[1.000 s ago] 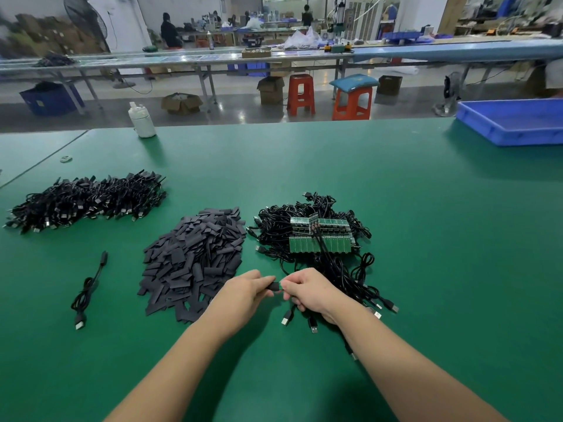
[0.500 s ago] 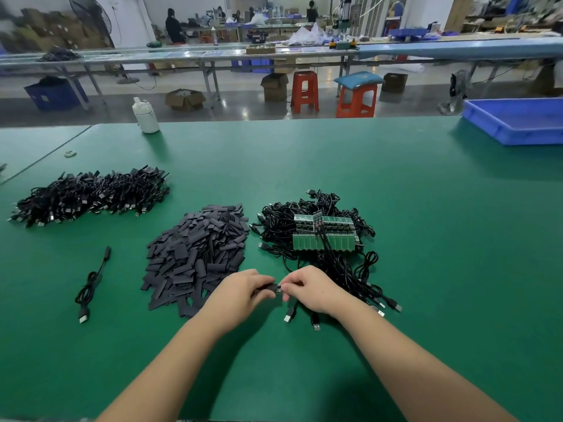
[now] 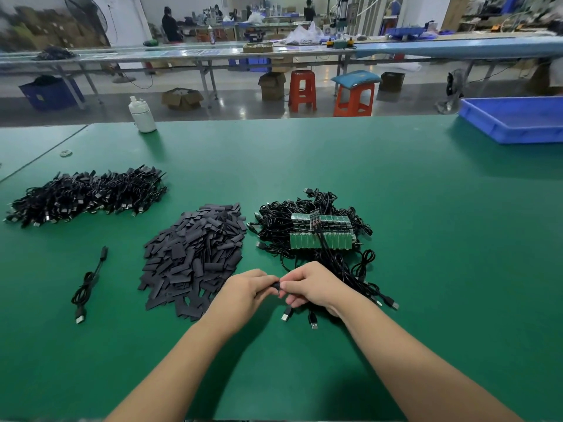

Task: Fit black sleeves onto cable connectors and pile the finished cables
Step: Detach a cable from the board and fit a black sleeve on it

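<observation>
Both hands meet near the counter's (image 3: 396, 184) front edge, mid-width. Left hand (image 3: 243, 292) pinches a black sleeve (image 3: 276, 285); right hand (image 3: 312, 284) pinches the cable end going into it. The connector itself is hidden between the fingertips, so can't tell how far it's seated.

Stock: loose sleeves (image 3: 195, 257) just left of the hands, unsleeved cables (image 3: 316, 233) with green boards just behind the right hand, finished pile (image 3: 85, 194) toward the left edge, one cable (image 3: 88, 284) lying apart near the front left.

To do it well, I'd say: keep sleeve mouth square to the connector, push straight, don't crease the sleeve, hold the cable close behind the connector so it doesn't buckle. Seat fully before tossing left.

Writing: none legible; board print and the white bottle (image 3: 141, 115) at the far edge are too small to read.
</observation>
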`<state>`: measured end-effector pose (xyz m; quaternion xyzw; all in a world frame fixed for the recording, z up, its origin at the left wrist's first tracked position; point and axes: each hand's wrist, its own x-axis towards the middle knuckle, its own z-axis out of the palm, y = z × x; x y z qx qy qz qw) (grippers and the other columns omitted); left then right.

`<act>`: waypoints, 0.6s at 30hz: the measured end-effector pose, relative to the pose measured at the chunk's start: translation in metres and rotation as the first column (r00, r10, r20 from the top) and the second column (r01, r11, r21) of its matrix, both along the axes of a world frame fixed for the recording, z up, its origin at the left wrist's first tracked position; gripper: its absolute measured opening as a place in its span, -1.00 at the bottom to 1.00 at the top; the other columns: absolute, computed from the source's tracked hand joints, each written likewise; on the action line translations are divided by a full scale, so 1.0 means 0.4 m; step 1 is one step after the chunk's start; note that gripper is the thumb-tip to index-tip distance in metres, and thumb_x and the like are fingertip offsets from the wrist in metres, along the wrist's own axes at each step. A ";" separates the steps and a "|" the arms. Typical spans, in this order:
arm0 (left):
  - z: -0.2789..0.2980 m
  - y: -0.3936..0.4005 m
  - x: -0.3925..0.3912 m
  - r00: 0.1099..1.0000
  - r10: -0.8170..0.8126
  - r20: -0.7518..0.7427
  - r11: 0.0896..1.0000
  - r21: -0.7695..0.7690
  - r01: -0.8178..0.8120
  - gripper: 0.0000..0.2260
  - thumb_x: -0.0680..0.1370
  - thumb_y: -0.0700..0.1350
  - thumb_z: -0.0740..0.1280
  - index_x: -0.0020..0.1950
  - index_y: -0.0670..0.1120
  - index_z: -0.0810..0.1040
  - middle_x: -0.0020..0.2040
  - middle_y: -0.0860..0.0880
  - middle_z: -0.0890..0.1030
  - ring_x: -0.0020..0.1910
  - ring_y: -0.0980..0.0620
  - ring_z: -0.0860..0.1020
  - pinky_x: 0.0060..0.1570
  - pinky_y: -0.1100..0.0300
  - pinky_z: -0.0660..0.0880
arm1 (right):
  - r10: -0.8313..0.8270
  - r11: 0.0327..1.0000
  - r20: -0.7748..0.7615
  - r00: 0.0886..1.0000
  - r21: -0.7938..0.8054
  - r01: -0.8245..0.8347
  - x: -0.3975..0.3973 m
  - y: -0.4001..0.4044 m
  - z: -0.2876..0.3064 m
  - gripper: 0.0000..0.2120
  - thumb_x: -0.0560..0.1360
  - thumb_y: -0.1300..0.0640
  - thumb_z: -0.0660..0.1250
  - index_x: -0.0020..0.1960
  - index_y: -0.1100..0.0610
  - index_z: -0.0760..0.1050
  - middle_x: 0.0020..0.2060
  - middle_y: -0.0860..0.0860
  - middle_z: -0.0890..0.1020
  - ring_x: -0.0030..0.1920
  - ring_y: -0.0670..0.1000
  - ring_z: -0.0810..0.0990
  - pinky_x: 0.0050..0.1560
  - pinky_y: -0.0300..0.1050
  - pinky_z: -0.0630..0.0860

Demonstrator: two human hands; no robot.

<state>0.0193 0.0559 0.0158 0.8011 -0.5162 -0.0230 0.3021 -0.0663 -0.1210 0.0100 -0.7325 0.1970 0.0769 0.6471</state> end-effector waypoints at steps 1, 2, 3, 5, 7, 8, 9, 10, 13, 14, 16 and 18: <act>0.002 -0.002 -0.003 1.000 0.002 0.001 1.000 0.010 -0.002 -0.84 0.59 -0.12 0.37 0.14 -0.05 0.67 -0.07 0.03 0.63 -0.13 0.12 0.58 -0.06 0.29 0.48 | -0.009 1.000 -0.005 1.000 0.023 0.009 0.001 -0.001 -0.002 -0.88 0.57 0.29 0.34 -0.04 0.18 0.66 -0.20 0.09 0.72 -0.28 -0.06 0.67 -0.20 -0.21 0.64; 0.002 -0.004 -0.004 1.000 0.009 0.002 1.000 0.020 -0.009 -0.83 0.59 -0.13 0.36 0.15 -0.05 0.66 -0.06 0.03 0.63 -0.11 0.11 0.58 -0.04 0.27 0.48 | -0.015 0.999 -0.010 1.000 0.037 0.015 0.002 -0.001 -0.002 -0.88 0.58 0.30 0.32 0.03 0.21 0.64 -0.16 0.13 0.72 -0.24 -0.04 0.69 -0.16 -0.18 0.66; 0.003 -0.005 -0.005 1.000 0.022 0.005 0.999 0.033 -0.022 -0.82 0.60 -0.13 0.34 0.18 -0.05 0.65 -0.04 0.02 0.63 -0.09 0.08 0.59 -0.02 0.24 0.49 | -0.020 0.999 -0.013 1.000 0.043 0.021 0.004 -0.001 -0.002 -0.85 0.60 0.30 0.29 0.10 0.25 0.62 -0.12 0.15 0.71 -0.20 -0.02 0.71 -0.12 -0.16 0.67; 0.004 -0.009 -0.002 0.999 0.049 0.012 0.995 0.084 -0.050 -0.79 0.62 -0.13 0.31 0.22 -0.05 0.63 0.01 0.00 0.63 -0.04 0.03 0.59 0.02 0.15 0.50 | -0.027 0.999 -0.020 0.999 0.041 0.028 0.005 0.000 0.001 -0.77 0.62 0.33 0.22 0.24 0.30 0.55 -0.03 0.21 0.70 -0.13 0.03 0.72 -0.05 -0.11 0.67; 0.004 -0.016 0.002 0.997 0.064 0.040 0.981 0.183 -0.070 -0.79 0.63 -0.08 0.28 0.23 -0.02 0.60 0.03 -0.01 0.62 -0.01 -0.02 0.59 0.02 0.09 0.49 | -0.025 1.000 -0.028 0.999 0.011 0.026 0.004 0.003 0.003 -0.70 0.63 0.35 0.18 0.33 0.33 0.48 0.02 0.25 0.68 -0.10 0.05 0.72 -0.03 -0.10 0.67; 0.005 -0.021 0.003 0.994 0.067 0.083 0.963 0.254 -0.086 -0.80 0.64 -0.05 0.26 0.22 0.00 0.58 0.03 0.00 0.60 0.00 -0.04 0.58 0.01 0.07 0.48 | -0.027 1.000 -0.031 0.999 -0.011 0.027 0.004 0.006 0.005 -0.67 0.62 0.36 0.17 0.37 0.33 0.45 0.02 0.25 0.68 -0.12 0.04 0.72 -0.05 -0.12 0.67; 0.008 -0.025 0.003 0.988 0.064 0.137 0.940 0.323 -0.106 -0.81 0.64 -0.03 0.24 0.21 0.01 0.56 0.03 0.00 0.58 0.01 -0.05 0.57 0.00 0.05 0.48 | -0.032 0.999 -0.035 0.999 -0.028 0.031 0.004 0.010 0.006 -0.65 0.62 0.36 0.17 0.40 0.32 0.41 0.01 0.24 0.67 -0.15 0.03 0.71 -0.09 -0.14 0.66; 0.009 -0.030 0.002 0.981 0.058 0.186 0.917 0.379 -0.125 -0.83 0.64 -0.03 0.23 0.19 0.02 0.54 0.03 0.01 0.56 0.01 -0.06 0.57 -0.01 0.03 0.48 | -0.038 0.999 -0.039 0.999 -0.035 0.037 0.004 0.014 0.007 -0.63 0.62 0.36 0.17 0.43 0.32 0.37 0.00 0.23 0.67 -0.18 0.02 0.71 -0.13 -0.17 0.66; 0.012 -0.038 -0.006 0.962 0.041 0.270 0.864 0.474 -0.170 -0.86 0.63 -0.09 0.23 0.18 0.01 0.48 0.02 0.00 0.51 0.00 -0.09 0.57 -0.08 0.04 0.47 | -0.050 0.998 -0.041 0.998 -0.040 0.049 0.007 0.019 0.010 -0.59 0.63 0.35 0.19 0.47 0.31 0.31 -0.03 0.20 0.66 -0.20 0.01 0.69 -0.16 -0.20 0.66; 0.013 -0.040 -0.008 0.959 0.043 0.279 0.857 0.483 -0.178 -0.84 0.61 -0.12 0.24 0.18 0.01 0.46 0.03 0.00 0.51 0.01 -0.09 0.57 -0.09 0.05 0.46 | -0.055 0.998 -0.038 0.998 -0.044 0.053 0.007 0.020 0.011 -0.59 0.63 0.35 0.18 0.47 0.32 0.31 -0.04 0.20 0.65 -0.20 0.01 0.68 -0.14 -0.20 0.66; 0.014 -0.041 -0.008 0.961 0.048 0.271 0.859 0.480 -0.178 -0.78 0.58 -0.18 0.24 0.20 0.02 0.45 0.05 0.00 0.53 0.02 -0.10 0.57 -0.05 0.04 0.48 | -0.062 0.997 -0.029 0.998 -0.048 0.061 0.007 0.020 0.012 -0.61 0.62 0.37 0.18 0.44 0.33 0.35 -0.09 0.17 0.65 -0.19 0.02 0.68 -0.08 -0.15 0.66; 0.016 -0.043 -0.010 0.965 0.043 0.257 0.867 0.470 -0.164 -0.77 0.57 -0.18 0.24 0.22 0.02 0.45 0.08 0.01 0.55 0.04 -0.09 0.57 -0.01 0.05 0.48 | -0.058 0.996 -0.025 0.998 -0.070 0.056 0.007 0.019 0.015 -0.64 0.61 0.39 0.17 0.40 0.34 0.41 -0.13 0.13 0.65 -0.18 0.02 0.68 -0.02 -0.10 0.66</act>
